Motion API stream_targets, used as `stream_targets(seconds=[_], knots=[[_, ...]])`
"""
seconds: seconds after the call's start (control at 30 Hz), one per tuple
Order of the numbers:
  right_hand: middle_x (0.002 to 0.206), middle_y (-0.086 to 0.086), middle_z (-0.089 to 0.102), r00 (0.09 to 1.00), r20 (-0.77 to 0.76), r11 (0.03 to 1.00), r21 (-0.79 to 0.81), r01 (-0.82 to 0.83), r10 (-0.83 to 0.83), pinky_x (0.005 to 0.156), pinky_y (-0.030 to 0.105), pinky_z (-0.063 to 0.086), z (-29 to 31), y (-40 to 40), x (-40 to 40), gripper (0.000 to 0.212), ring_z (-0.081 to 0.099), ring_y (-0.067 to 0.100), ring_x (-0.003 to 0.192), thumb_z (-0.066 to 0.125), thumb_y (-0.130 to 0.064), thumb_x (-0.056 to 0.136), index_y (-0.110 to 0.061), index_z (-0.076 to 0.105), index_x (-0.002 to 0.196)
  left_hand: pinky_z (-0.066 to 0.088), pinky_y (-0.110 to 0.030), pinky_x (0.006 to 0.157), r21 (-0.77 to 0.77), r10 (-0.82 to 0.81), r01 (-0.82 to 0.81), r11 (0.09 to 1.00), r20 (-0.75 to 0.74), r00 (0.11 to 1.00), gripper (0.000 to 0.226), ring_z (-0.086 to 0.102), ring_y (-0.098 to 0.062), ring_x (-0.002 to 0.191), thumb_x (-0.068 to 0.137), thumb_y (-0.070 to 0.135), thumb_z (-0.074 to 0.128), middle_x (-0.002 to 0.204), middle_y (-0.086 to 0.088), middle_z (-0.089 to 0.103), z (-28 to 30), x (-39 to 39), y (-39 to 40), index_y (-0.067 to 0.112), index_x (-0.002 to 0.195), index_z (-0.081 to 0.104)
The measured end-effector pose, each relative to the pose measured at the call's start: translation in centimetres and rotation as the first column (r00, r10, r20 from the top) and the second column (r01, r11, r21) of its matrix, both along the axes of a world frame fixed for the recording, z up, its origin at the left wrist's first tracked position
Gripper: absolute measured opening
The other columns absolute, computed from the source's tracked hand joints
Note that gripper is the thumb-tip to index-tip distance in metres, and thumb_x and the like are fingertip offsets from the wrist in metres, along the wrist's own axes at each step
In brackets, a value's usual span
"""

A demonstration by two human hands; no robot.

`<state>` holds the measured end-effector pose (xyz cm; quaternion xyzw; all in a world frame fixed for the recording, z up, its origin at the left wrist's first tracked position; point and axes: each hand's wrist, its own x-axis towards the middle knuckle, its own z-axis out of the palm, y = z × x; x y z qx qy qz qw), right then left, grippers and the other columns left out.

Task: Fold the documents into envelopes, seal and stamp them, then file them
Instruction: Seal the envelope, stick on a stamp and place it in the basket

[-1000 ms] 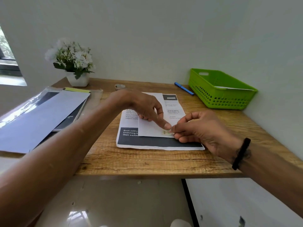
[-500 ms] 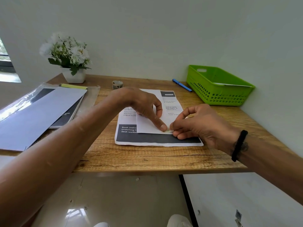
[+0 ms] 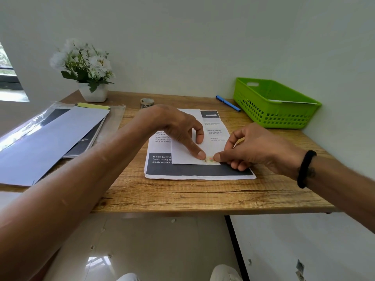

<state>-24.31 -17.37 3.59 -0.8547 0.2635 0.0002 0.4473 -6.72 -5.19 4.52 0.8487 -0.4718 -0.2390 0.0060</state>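
A white envelope [image 3: 185,154] lies on a printed sheet [image 3: 194,172] at the middle of the wooden desk [image 3: 203,193]. A small coloured stamp [image 3: 211,159] sits at the envelope's near right corner. My left hand [image 3: 182,132] rests on the envelope, its index fingertip pressing down just left of the stamp. My right hand [image 3: 253,149] has its thumb and fingertips on the stamp's right side. A green basket [image 3: 274,110] at the back right holds a white envelope [image 3: 292,101].
A stack of folders and large envelopes [image 3: 52,138] covers the desk's left side. A white flower pot [image 3: 93,92] stands at the back left, a small tape roll [image 3: 147,102] behind my left hand, a blue pen [image 3: 228,103] beside the basket.
Both hands stay pinched at the envelope's near right corner. The camera has tilted slightly, so the desk sits a little higher in view; the stamp now shows between the fingertips.
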Motion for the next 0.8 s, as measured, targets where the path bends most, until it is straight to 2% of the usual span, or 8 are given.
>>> stream_targets(seconds=[0.13,0.23,0.3,0.4,0.47,0.63,0.8], knots=[[0.069,0.007,0.077,1.0,0.016,0.999,0.03,0.026,-0.027,0.048,0.02,0.052,-0.4,-0.2,0.0,0.025,0.067,0.009,0.052,0.087,-0.018,0.081,-0.007,0.069,0.095,0.04,-0.03,0.078,-0.032,-0.003,0.001,0.999,-0.059,0.998,0.046,0.055,-0.015,0.092,0.077,0.059,0.079,0.101,0.004,0.062,-0.1,0.6,0.4,0.039,0.113,0.061],[0.071,0.007,0.078,0.999,0.046,0.999,0.023,0.025,-0.026,0.047,0.019,0.052,-0.7,-0.3,0.0,0.036,0.066,0.008,0.051,0.088,-0.031,0.078,-0.007,0.069,0.096,0.041,-0.028,0.077,-0.06,0.018,-0.026,0.998,-0.116,0.993,0.041,0.056,-0.016,0.092,0.079,0.056,0.08,0.098,0.004,0.062,-0.1,0.8,0.6,0.039,0.112,0.063],[0.067,0.006,0.077,0.999,0.042,1.0,-0.016,0.007,-0.006,0.046,0.018,0.05,-0.8,-0.3,0.0,0.037,0.065,0.007,0.048,0.09,-0.031,0.076,-0.007,0.069,0.095,0.041,-0.027,0.074,-0.081,0.056,-0.068,0.994,-0.138,0.989,0.039,0.055,-0.015,0.09,0.081,0.058,0.076,0.096,0.004,0.062,-0.3,0.6,0.4,0.035,0.11,0.064],[0.066,0.006,0.076,0.999,0.04,0.999,-0.046,-0.022,0.024,0.047,0.019,0.05,-0.9,-0.5,0.2,0.036,0.065,0.008,0.048,0.091,-0.03,0.075,-0.008,0.069,0.094,0.039,-0.03,0.076,-0.044,0.082,-0.084,0.996,-0.044,0.996,0.045,0.053,-0.014,0.093,0.081,0.067,0.071,0.095,0.009,0.057,-0.3,0.0,0.0,0.034,0.111,0.062],[0.067,0.006,0.077,0.998,0.029,0.997,-0.053,-0.052,0.053,0.05,0.021,0.052,-0.8,-0.7,0.2,0.035,0.066,0.009,0.05,0.091,-0.03,0.075,-0.009,0.07,0.093,0.038,-0.032,0.079,-0.025,0.092,-0.091,0.996,0.014,0.996,0.042,0.05,-0.014,0.095,0.082,0.067,0.07,0.094,0.014,0.051,-0.2,-0.3,-0.3,0.036,0.108,0.058],[0.067,0.006,0.076,0.986,-0.024,0.983,-0.084,-0.164,0.163,0.052,0.022,0.053,-0.2,-1.3,0.3,0.032,0.066,0.01,0.054,0.09,-0.029,0.076,-0.009,0.071,0.092,0.037,-0.032,0.082,-0.029,0.103,-0.103,0.994,0.021,0.994,0.038,0.048,-0.016,0.098,0.083,0.065,0.071,0.092,0.016,0.048,-0.3,-0.4,-0.4,0.036,0.103,0.057],[0.079,0.007,0.078,0.961,-0.124,0.969,-0.005,-0.249,0.246,0.058,0.021,0.055,0.9,-1.8,0.3,0.034,0.069,0.01,0.064,0.093,-0.022,0.071,-0.011,0.075,0.098,0.039,-0.032,0.08,-0.03,0.086,-0.086,0.996,0.01,0.996,0.039,0.051,-0.01,0.089,0.081,0.067,0.071,0.096,0.013,0.053,-0.3,-0.3,-0.2,0.037,0.103,0.058]])
